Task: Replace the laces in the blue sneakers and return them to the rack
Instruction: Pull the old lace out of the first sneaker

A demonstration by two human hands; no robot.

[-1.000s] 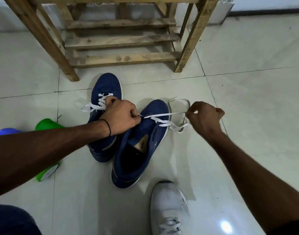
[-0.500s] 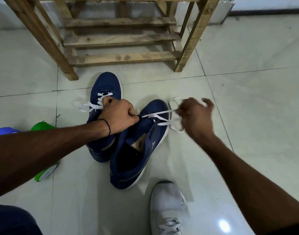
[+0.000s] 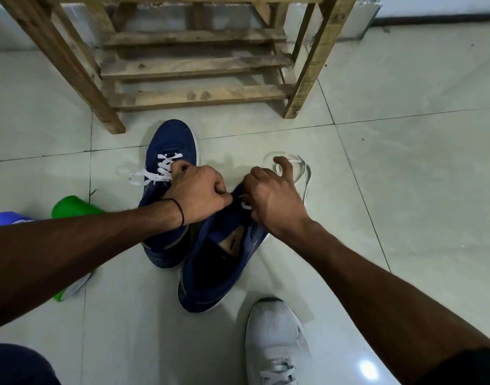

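Two blue sneakers lie on the tiled floor in front of a wooden rack (image 3: 195,95). The left sneaker (image 3: 170,143) is laced in white, with loose ends trailing left. The right sneaker (image 3: 213,270) leans against it, its opening facing me. My left hand (image 3: 198,194) is a fist pinching the white lace (image 3: 245,204) at the right sneaker's eyelets. My right hand (image 3: 271,200) covers that sneaker's toe, fingers closed on the same lace. A slack loop of lace (image 3: 303,173) lies on the floor beyond my right hand.
A white sneaker (image 3: 275,337) on my foot sits at the bottom centre. Green (image 3: 71,208) and blue (image 3: 5,219) plastic objects lie at the left, partly under my left forearm. The rack's lowest slats hold nothing. Bare tiles spread to the right.
My right hand has moved left from the stretched lace end to the right sneaker's eyelets, next to my left hand. The lace has gone slack. The left hand stayed put.
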